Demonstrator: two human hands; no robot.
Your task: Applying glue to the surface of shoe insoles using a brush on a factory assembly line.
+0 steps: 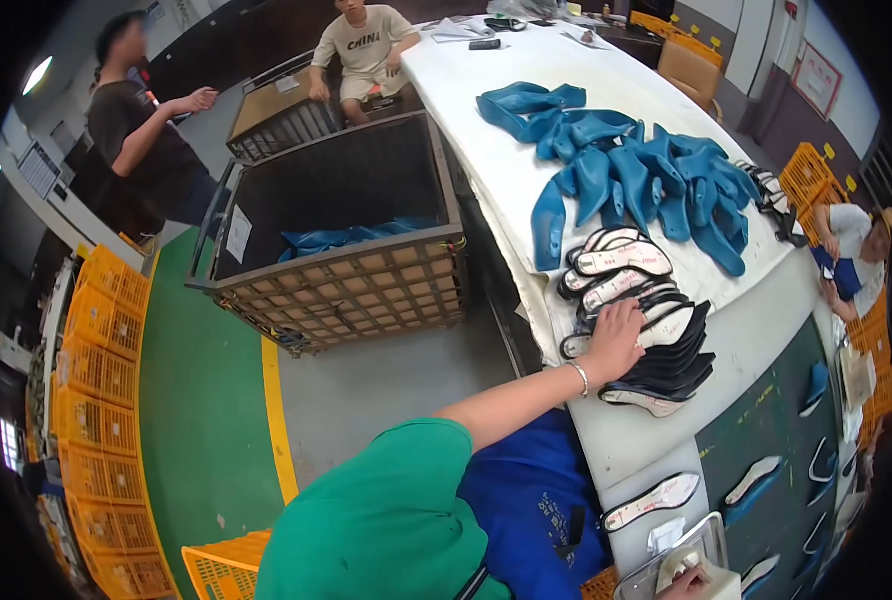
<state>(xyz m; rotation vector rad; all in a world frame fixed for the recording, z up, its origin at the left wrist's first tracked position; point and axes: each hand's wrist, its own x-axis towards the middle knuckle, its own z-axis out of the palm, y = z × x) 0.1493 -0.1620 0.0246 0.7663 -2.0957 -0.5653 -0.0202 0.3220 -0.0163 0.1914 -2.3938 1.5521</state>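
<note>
My left hand (616,338), with a bracelet at the wrist, reaches across to a pile of insoles (631,262) with white faces and black edges. Its fingers curl over the edge of one insole (669,326) in the middle of the pile. More dark insoles are stacked just below that hand. At the lower edge, my right hand (691,582) is partly cut off. Its fingers close around something small and pale beside a cream-coloured container (718,572) in a clear tray (723,535). A single insole (651,502) lies nearby on a light board.
Blue shoe lasts (656,175) heap on the white-covered table (446,75). A large metal-framed bin (346,270) with more lasts stands left of it. Lasts and insoles lie on the dark green belt (766,430). Orange crates (96,430) line the left; several people are around.
</note>
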